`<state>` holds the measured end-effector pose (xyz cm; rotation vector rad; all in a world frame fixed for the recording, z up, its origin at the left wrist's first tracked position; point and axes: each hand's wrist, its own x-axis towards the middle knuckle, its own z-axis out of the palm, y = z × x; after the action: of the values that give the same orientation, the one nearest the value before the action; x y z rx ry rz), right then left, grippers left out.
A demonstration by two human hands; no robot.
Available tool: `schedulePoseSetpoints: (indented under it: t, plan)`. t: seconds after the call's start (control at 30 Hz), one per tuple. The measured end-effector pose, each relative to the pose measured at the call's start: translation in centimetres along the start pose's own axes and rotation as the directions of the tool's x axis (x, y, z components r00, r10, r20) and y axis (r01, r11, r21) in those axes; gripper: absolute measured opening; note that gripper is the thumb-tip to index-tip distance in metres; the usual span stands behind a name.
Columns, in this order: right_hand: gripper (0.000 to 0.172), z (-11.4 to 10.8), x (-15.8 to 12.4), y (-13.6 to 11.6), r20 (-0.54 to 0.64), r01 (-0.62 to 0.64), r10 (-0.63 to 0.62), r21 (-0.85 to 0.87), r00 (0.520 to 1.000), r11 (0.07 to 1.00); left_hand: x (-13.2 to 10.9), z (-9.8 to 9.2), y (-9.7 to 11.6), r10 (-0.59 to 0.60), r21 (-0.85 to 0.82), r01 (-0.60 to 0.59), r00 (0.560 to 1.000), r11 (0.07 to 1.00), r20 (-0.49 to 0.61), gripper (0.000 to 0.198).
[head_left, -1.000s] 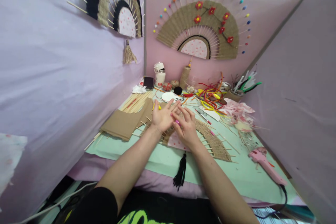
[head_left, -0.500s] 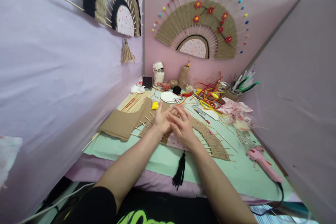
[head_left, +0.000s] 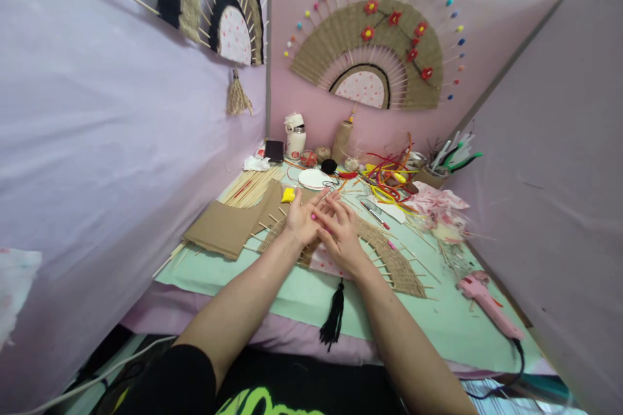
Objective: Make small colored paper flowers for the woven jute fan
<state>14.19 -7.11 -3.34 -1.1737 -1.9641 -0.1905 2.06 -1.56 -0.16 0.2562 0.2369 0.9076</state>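
My left hand (head_left: 302, 224) lies palm up with its fingers stretched out. A small pink ball (head_left: 314, 216) rests on its palm. Over that palm, my right hand (head_left: 342, 232) has its fingers extended, their tips against or just beside the ball. Beneath both hands is a fan of woven twine on thin sticks (head_left: 389, 253), partly hidden by them. Its pink-dotted centre cloth (head_left: 324, 260) shows between my wrists, and a black tassel (head_left: 333, 314) hangs at the front. Another small pink piece (head_left: 391, 245) sits on the fan's right side.
A pink glue gun (head_left: 489, 305) lies at right, its cord over the table edge. Brown cardboard (head_left: 219, 230), thin sticks (head_left: 250, 187) and a yellow lump (head_left: 288, 195) are at left. Coloured pipe cleaners (head_left: 384, 185), a pen (head_left: 374, 215) and a white bottle (head_left: 294, 137) stand or lie farther back.
The right fingers have shifted slightly over the left palm, and the pink ball now shows between the hands. The view has moved a little.
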Motion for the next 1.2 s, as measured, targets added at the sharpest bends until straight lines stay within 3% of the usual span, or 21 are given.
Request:
schedulePoseSetpoints:
  t: [0.3,0.47,0.57,0.73,0.8,0.9,1.07,1.2]
  plan:
    - [0.031,-0.57,0.31,-0.46,-0.001,-0.033,0.033,-0.039,0.999,0.999,-0.04,-0.33,0.13,0.012,0.004,-0.012,0.999,1.000,0.030,0.069]
    - [0.036,-0.53,0.25,-0.59,0.069,0.045,-0.045,0.006,0.997,0.999,0.02,-0.38,0.06,-0.032,0.015,0.032,0.999,0.999,0.016,0.070]
    - [0.031,-0.60,0.23,-0.48,0.019,0.009,-0.008,-0.020,1.000,1.000,-0.05,-0.27,0.20,0.011,-0.026,-0.010,1.000,1.000,0.030,0.070]
    - [0.039,-0.43,0.28,-0.57,0.061,0.024,-0.022,-0.020,0.998,1.000,-0.15,-0.07,0.23,-0.064,-0.001,0.064,0.998,0.998,0.004,0.074]
    - [0.036,-0.41,0.23,-0.52,0.072,0.059,-0.060,0.007,0.996,0.998,-0.15,-0.10,0.37,-0.034,-0.010,0.034,0.999,0.999,0.013,0.074]
    - [0.032,-0.37,0.19,-0.21,0.015,0.015,-0.014,-0.014,1.000,1.000,-0.24,-0.11,0.50,0.033,-0.037,-0.031,0.998,0.999,0.048,0.070]
    - [0.038,-0.27,0.24,-0.44,0.046,0.003,-0.002,-0.010,0.999,1.000,-0.35,-0.01,0.25,-0.071,0.000,0.071,0.997,0.997,0.033,0.070]
    - [0.035,-0.36,0.20,-0.50,0.043,0.034,-0.034,0.003,0.998,0.999,-0.33,0.04,0.49,0.001,-0.030,0.000,0.999,1.000,0.037,0.070]
